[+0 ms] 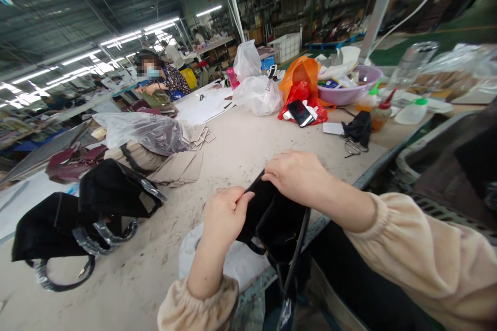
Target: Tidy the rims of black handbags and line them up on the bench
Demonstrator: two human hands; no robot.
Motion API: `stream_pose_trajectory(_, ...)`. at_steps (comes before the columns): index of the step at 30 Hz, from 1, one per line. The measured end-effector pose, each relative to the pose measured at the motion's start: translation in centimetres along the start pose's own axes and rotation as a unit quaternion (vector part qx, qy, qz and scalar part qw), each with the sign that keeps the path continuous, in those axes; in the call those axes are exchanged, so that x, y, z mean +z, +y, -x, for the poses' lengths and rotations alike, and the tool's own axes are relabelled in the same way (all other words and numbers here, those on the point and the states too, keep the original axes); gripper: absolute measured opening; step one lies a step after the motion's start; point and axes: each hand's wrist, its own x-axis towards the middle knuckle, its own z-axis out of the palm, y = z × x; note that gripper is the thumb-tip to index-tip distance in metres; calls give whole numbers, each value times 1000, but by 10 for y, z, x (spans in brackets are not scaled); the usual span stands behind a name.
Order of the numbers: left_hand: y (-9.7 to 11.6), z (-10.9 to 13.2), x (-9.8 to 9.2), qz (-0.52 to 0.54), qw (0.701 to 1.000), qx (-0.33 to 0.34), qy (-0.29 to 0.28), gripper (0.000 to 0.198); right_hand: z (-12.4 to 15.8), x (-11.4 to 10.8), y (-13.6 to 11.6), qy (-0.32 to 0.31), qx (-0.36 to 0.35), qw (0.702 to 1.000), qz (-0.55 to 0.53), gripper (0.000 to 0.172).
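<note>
A black handbag [277, 222] hangs over the near edge of the worktable, its top edge stretched between my hands. My left hand [225, 217] pinches that edge at the left, thumb on top. Farther right, my right hand [297, 176] grips the same edge with its fingers closed over it. One strap of the bag drops toward my lap, and clear wrap covers part of it. White sheeting [240, 264] lies under the bag. To the left, two more black handbags [116, 189] [48, 227] rest on the table with plastic-wrapped handles.
Beige panels [180, 168] and a clear plastic bag [147, 132] lie at the left. A phone [301, 114], purple basin [349, 90], small bottles [382, 111] and scissors [353, 147] stand or lie toward the back right. A masked person [166, 80] works beyond the table.
</note>
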Motion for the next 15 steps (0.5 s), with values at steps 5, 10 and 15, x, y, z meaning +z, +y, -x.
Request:
stream_pose_trajectory(5,-5,-2,1,29,999,-13,-11,34,-3,-2,-1,-10,4,1000,5,24)
stream_pose_trajectory(10,-7,-4,0,64,997,-32,-34,34,-2,0,1,-5,7,1000,4,25)
stream_pose_trajectory(15,-7,-6,-1,77,996,-31,-39,34,-4,2,2,1,10,1000,3,24)
